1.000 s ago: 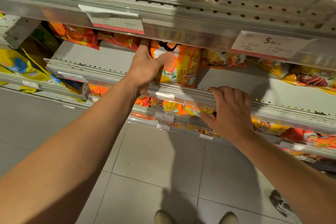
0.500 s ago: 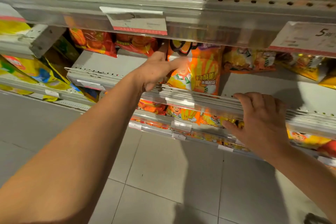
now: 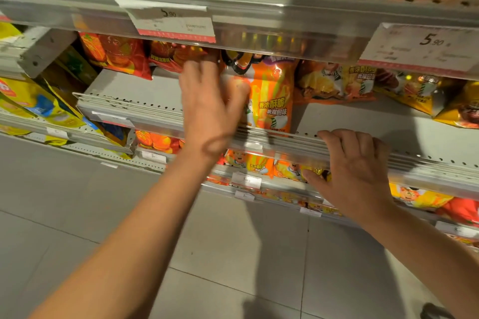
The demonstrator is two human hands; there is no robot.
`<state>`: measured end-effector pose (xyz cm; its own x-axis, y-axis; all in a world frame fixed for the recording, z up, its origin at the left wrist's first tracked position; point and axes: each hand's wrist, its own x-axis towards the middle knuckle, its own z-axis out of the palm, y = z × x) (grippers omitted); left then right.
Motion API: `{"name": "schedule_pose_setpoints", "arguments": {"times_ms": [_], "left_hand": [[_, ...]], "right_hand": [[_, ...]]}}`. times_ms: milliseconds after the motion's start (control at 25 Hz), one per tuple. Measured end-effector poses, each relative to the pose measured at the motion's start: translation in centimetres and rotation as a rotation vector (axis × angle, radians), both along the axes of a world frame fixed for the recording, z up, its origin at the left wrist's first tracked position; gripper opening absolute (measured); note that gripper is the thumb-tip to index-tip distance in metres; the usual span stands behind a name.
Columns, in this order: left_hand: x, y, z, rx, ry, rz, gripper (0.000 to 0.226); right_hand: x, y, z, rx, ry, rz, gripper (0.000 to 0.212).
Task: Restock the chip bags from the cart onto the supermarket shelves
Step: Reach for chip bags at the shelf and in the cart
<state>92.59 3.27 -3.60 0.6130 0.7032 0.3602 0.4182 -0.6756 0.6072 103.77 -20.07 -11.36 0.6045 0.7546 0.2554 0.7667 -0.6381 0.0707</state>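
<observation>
On the middle shelf (image 3: pixel 363 122), just behind its front rail (image 3: pixel 290 146), an orange chip bag (image 3: pixel 272 101) is standing upright. The left hand (image 3: pixel 210 109) is touching its left side, blurred fingers spread, while the right hand (image 3: pixel 355 168) is hooking curled fingers over the rail.

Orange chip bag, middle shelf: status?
Left hand at orange chip bag, left edge, blurred, grip unclear. Right hand grips shelf rail. Bag upright at shelf front. Red bags close behind left hand.
</observation>
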Motion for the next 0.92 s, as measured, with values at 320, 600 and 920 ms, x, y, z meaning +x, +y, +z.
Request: {"name": "schedule_pose_setpoints", "arguments": {"times_ms": [320, 600, 920], "left_hand": [[-1.1, -5.1, -3.8, 0.21, 0.471, -0.236, 0.062], [-0.9, -7.1, -2.8, 0.13, 0.412, -0.219, 0.063], [4.7, -21.3, 0.7, 0.066, 0.289, -0.453, 0.06]], "right_hand": [[0.1, -0.2, 0.1, -0.006, -0.024, 0.016, 0.078], [0.2, -1.2, 2.0, -0.057, 0.178, 0.065, 0.087], [0.3, -19.4, 4.6, 0.224, 0.516, -0.063, 0.092]]}}
